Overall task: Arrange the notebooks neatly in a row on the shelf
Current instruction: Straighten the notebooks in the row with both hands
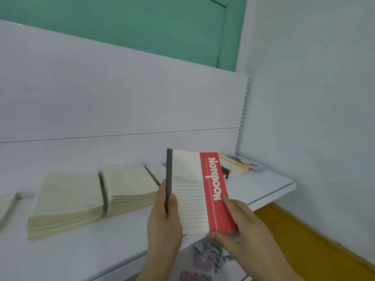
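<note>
While both hands hold it up over the front edge of the white shelf (263, 189), the notebook (194, 191) faces the camera, roughly upright, tilted slightly. Cover: cream field with a block of small print and ruled lines below, dark grey/black spine strip down its left edge, broad red band down its right side with "NOTEBOOK" in white letters running lengthwise, thin white lines beside the lettering. Looks thin, flat, unbent.

Left hand (164, 218) grips the spine edge, thumb lying on the front cover, fingers wrapped behind. Right hand (241, 226) pinches the lower right corner on the red band, one fingertip on the cover, thumb under the bottom edge; that corner area is motion-blurred.

On the shelf left of the held one: two cream stacks (67, 203) of notebooks lying flat, side by side, touching or nearly so, dark spines between them, page edges toward the camera. A further cream stack is cut off at the far left edge. Behind the held notebook, more flat notebooks, partly hidden. Near the shelf's right rear corner a yellowish pile (235, 165) with a dark spine, plus pastel items behind it, too blurred to tell.

Below the shelf, blurred pastel objects (209, 258). White back panel (121, 98), green door (132, 23) above, orange floor (314, 240) at lower right.
</note>
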Tool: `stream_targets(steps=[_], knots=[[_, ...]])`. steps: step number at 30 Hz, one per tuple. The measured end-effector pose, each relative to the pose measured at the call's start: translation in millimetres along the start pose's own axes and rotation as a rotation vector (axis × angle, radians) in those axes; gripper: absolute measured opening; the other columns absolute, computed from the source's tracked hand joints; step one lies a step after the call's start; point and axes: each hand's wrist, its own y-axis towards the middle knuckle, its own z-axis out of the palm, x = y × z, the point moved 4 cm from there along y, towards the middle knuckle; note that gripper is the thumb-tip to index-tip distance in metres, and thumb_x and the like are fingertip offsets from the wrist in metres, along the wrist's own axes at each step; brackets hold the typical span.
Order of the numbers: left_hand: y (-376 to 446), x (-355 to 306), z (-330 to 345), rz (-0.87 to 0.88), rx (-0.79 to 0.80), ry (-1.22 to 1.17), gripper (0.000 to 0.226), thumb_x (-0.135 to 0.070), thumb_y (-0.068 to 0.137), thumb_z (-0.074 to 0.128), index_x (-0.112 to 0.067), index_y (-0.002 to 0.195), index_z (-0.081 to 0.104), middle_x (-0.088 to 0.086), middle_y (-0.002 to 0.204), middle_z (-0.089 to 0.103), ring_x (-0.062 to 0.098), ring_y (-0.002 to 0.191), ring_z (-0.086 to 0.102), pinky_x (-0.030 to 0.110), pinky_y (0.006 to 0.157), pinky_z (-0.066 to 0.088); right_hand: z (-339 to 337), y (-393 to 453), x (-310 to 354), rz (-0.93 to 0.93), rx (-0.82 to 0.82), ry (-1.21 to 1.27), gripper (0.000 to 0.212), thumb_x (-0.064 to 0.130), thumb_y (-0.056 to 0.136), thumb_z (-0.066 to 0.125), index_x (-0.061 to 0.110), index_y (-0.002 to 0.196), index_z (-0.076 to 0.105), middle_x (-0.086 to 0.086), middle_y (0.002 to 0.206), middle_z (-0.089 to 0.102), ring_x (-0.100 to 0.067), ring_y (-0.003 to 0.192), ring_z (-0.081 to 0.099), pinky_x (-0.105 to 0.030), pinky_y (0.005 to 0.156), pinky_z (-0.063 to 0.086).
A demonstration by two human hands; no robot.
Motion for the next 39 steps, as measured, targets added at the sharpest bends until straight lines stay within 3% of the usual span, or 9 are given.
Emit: stream_targets(steps=[3, 6, 9, 13, 16, 21, 24, 30, 39], knots=[[6.0, 0.2, 43.0, -0.019, 0.046, 0.039, 0.044, -0.027, 0.107, 0.034, -0.052, 0.143, 0.039, -0.023, 0.122, 0.062, -0.016, 0.095, 0.057, 0.003, 0.065, 0.043, -15.0, 14.0, -39.6, -0.027, -0.022, -0.052, 0.096, 0.081, 0.071, 0.035, 0.039, 0.150, 0.002, 0.022, 0.144, 0.024, 0.001, 0.121, 0.034, -0.015, 0.103, 0.039], [22.5, 2.4, 76.4, 0.045, 0.099, 0.204, 0.042, -0.023, 0.107, 0.032, -0.048, 0.139, 0.042, -0.021, 0.108, 0.062, -0.015, 0.091, 0.055, 0.007, 0.064, 0.045, -20.7, 33.6, -73.8, -0.055, -0.065, -0.147, 0.098, 0.084, 0.068, 0.025, 0.036, 0.151, 0.006, 0.021, 0.148, 0.026, 0.000, 0.129, 0.033, -0.015, 0.106, 0.033], [46.2, 9.6, 99.9, 0.132, 0.097, 0.448, 0.041, -0.029, 0.105, 0.035, -0.031, 0.146, 0.035, -0.012, 0.110, 0.054, -0.001, 0.093, 0.055, 0.015, 0.074, 0.049, -20.6, 59.3, -98.7, -0.073, -0.091, -0.184, 0.098, 0.083, 0.067, 0.020, 0.034, 0.152, 0.010, 0.020, 0.148, 0.030, 0.000, 0.131, 0.031, -0.015, 0.106, 0.031], [78.2, 15.4, 127.6, 0.217, 0.206, 0.742, 0.069, -0.050, 0.101, 0.038, -0.028, 0.157, 0.003, -0.011, 0.132, 0.050, 0.008, 0.113, 0.050, 0.027, 0.095, 0.050, -14.3, 104.5, -129.2, -0.069, -0.134, -0.221, 0.098, 0.085, 0.068, 0.020, 0.033, 0.151, 0.018, 0.017, 0.147, 0.036, -0.003, 0.132, 0.034, -0.024, 0.110, 0.032], [100.4, 19.6, 144.7, 0.255, 0.378, 0.949, 0.097, -0.075, 0.087, 0.045, -0.023, 0.157, 0.003, -0.010, 0.149, 0.034, 0.012, 0.133, 0.033, 0.029, 0.112, 0.032, -9.8, 146.3, -154.7, -0.120, -0.188, -0.292, 0.086, 0.083, 0.081, 0.025, 0.024, 0.140, 0.047, 0.009, 0.129, 0.059, -0.010, 0.116, 0.055, -0.033, 0.097, 0.048], [142.7, 41.6, 159.3, 0.181, 0.475, 1.106, 0.103, -0.078, 0.080, 0.052, -0.025, 0.156, 0.008, -0.008, 0.146, 0.039, 0.013, 0.130, 0.037, 0.033, 0.112, 0.034, 2.2, 205.8, -179.1, -0.318, -0.281, -0.311, 0.078, 0.075, 0.083, 0.038, 0.014, 0.125, 0.062, 0.006, 0.115, 0.067, -0.015, 0.106, 0.062, -0.031, 0.091, 0.050], [160.3, 57.4, 165.8, 0.137, 0.468, 1.146, 0.101, -0.080, 0.081, 0.048, -0.022, 0.156, 0.013, -0.005, 0.144, 0.042, 0.015, 0.129, 0.040, 0.033, 0.111, 0.035, 12.4, 235.8, -184.7, -0.393, -0.302, -0.317, 0.076, 0.074, 0.085, 0.034, 0.014, 0.120, 0.066, 0.007, 0.111, 0.068, -0.012, 0.103, 0.062, -0.023, 0.091, 0.041], [183.4, 74.1, 183.0, 0.084, 0.391, 1.324, 0.078, -0.080, 0.086, 0.037, -0.022, 0.139, 0.042, -0.002, 0.133, 0.051, 0.018, 0.125, 0.043, 0.033, 0.107, 0.034, 42.0, 296.6, -210.7, -0.515, -0.186, -0.265, 0.078, 0.075, 0.091, 0.025, 0.016, 0.122, 0.065, 0.008, 0.115, 0.068, -0.015, 0.113, 0.060, -0.032, 0.094, 0.049], [189.2, 85.3, 191.7, -0.039, 0.278, 1.350, 0.089, -0.078, 0.086, 0.038, -0.021, 0.154, 0.028, -0.006, 0.149, 0.042, 0.014, 0.139, 0.034, 0.033, 0.119, 0.023, 62.5, 330.8, -230.0, -0.657, -0.068, -0.320, 0.063, 0.069, 0.085, 0.040, 0.022, 0.110, 0.072, 0.010, 0.106, 0.069, -0.022, 0.109, 0.061, -0.040, 0.092, 0.053]])
